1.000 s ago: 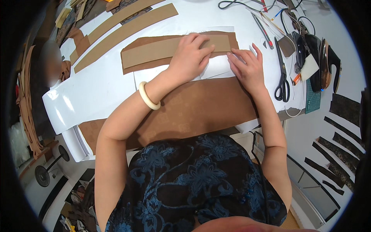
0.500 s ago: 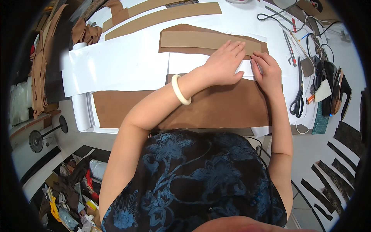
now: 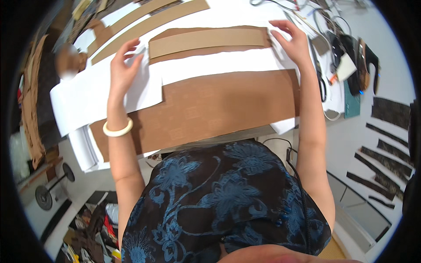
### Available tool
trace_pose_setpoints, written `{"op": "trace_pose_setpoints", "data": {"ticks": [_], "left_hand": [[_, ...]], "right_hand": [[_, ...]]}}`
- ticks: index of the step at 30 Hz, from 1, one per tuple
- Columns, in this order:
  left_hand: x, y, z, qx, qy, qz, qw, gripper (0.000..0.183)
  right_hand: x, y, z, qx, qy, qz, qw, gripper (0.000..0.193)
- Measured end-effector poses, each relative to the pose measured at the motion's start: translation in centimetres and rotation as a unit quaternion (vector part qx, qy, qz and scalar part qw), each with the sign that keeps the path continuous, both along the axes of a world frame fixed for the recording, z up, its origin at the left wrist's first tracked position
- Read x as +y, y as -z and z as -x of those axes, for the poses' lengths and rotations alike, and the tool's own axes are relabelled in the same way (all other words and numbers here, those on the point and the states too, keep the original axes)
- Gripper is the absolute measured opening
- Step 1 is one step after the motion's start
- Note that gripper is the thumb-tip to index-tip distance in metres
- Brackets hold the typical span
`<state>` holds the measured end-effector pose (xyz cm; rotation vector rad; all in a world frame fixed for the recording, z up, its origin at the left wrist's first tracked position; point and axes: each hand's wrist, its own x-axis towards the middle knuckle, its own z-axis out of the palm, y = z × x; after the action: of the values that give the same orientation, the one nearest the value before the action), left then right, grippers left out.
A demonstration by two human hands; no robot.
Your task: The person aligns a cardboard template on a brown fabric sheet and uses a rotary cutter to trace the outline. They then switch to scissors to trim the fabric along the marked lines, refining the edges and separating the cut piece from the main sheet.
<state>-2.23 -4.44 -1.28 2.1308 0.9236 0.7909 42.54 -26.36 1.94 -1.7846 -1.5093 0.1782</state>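
Note:
A long tan strip [image 3: 206,44] lies on a slightly larger brown leather-like piece [image 3: 188,31] on the white-covered table. My left hand [image 3: 124,70] hovers just off the left end of that pair, fingers apart and curved, holding nothing; a cream bangle [image 3: 117,127] circles its wrist. Off the right end, my right hand [image 3: 291,41] is raised with thumb and fingers apart, also empty. Closer to me a big brown sheet [image 3: 228,98] is spread along the table's near side, partly overlapped at its left by white paper [image 3: 92,96].
Two more tan strips [image 3: 153,30] lie at the far left. Black scissors [image 3: 322,85], cables [image 3: 285,4] and a green cutting mat [image 3: 352,103] crowd the right edge. A paper roll [image 3: 83,147] sits at the near left corner. Dark cut strips [image 3: 372,175] lie further right.
My hands have come off the tan strip and spread apart. The left swung to the strip's left end; the right moved up and outward. The view has shifted and tilted.

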Motion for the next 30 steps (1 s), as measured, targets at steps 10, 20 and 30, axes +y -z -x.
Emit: {"op": "trace_pose_setpoints", "data": {"ticks": [10,20,30], "left_hand": [[-0.2,1.9,-1.0,0.044,0.016,0.029,0.999,0.061],[-0.2,2.1,-1.0,0.071,0.02,0.019,0.997,0.062],[-0.3,1.4,-0.9,0.097,0.023,0.018,0.995,0.065]], "right_hand": [[2.3,0.0,-2.1,0.115,-0.142,0.167,0.969,0.03],[1.7,1.9,-1.5,0.162,-0.132,0.175,0.962,0.039],[1.3,1.7,-1.2,0.195,-0.123,0.166,0.959,0.036]]}}
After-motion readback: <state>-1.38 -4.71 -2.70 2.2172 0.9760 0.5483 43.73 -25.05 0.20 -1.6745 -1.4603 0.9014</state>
